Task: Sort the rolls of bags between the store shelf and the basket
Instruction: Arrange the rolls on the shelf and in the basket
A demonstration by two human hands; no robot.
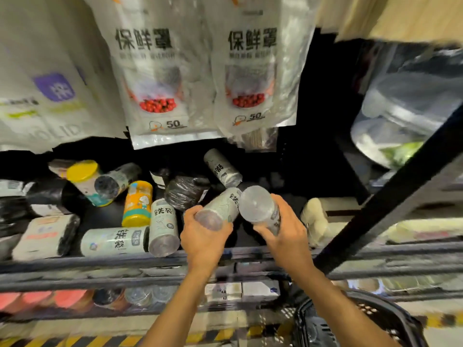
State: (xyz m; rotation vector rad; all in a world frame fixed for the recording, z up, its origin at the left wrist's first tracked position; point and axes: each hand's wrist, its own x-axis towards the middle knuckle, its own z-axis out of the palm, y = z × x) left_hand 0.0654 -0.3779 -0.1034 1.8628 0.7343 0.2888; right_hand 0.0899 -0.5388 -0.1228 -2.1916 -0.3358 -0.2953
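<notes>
On the shelf [100,261], far left, a white pack [45,236] lay on its side behind the front rail. Just right of it a flat roll [115,241] lay along the rail, its end against a tilted roll [164,229] whose grey end faced the camera. Behind these stood an orange can [137,204], and farther back a yellow-lidded can [82,176] with a grey roll [115,181] leaning across it. Two hanging packs [155,71] dangled above the shelf.

Near the middle sat a black roll [185,191], and a back roll [221,167] lay aslant behind it. The left hand [203,236] had its fingers curled round the near end of a left roll [220,206], which pointed up and to the right over the shelf. Its far end sat just beside the right roll [258,204]. The right hand [288,229] gripped that roll from below, fingers wrapped round its body, its clear round end turned to the camera. Both held rolls were above the shelf, inside the front rail.

A black post [400,191] slanted across the right side. The basket [375,319] sat low at the lower right, below the shelf and under the right forearm; its contents were too blurred to tell.
</notes>
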